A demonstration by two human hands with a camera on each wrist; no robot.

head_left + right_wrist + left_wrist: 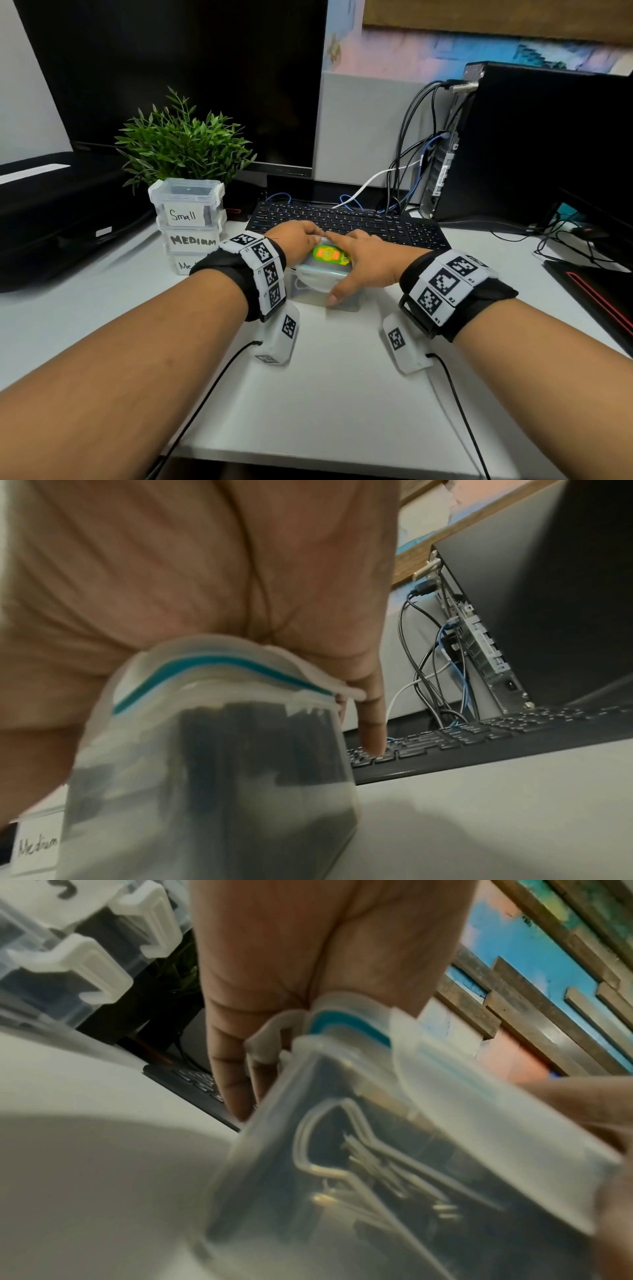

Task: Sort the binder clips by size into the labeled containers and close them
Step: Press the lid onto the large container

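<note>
We are near the end of the job, as far as we can judge. At ten o'clock from our hands stands a stack of three containers (188,224), lids on and side clasps down, with the labels "Small" and "MEDIUM" readable and the bottom one half hidden. No loose binder clips show anywhere on the surface (325,377).

The last container (323,279) sits on the surface straight ahead at twelve o'clock, just in front of the keyboard (346,222). Through its clear wall the left wrist view shows binder clips (369,1167) inside, wire handles and dark bodies. Its lid (329,257), the one with the green sticker, lies on top.

Our left hand (298,240) lies over the lid's left end with fingers (232,1069) reaching down past the far edge beside a clasp; we cannot tell whether that clasp is snapped. Our right hand (363,260) rests flat on the lid's right end, fingers spread and fairly straight, thumb pressed against the near wall. What seems left is latching this lid and perhaps stacking it.

The container stands upright, opening facing up, its long axis running roughly from nine to three o'clock, turned slightly so the right end sits nearer us.
</note>
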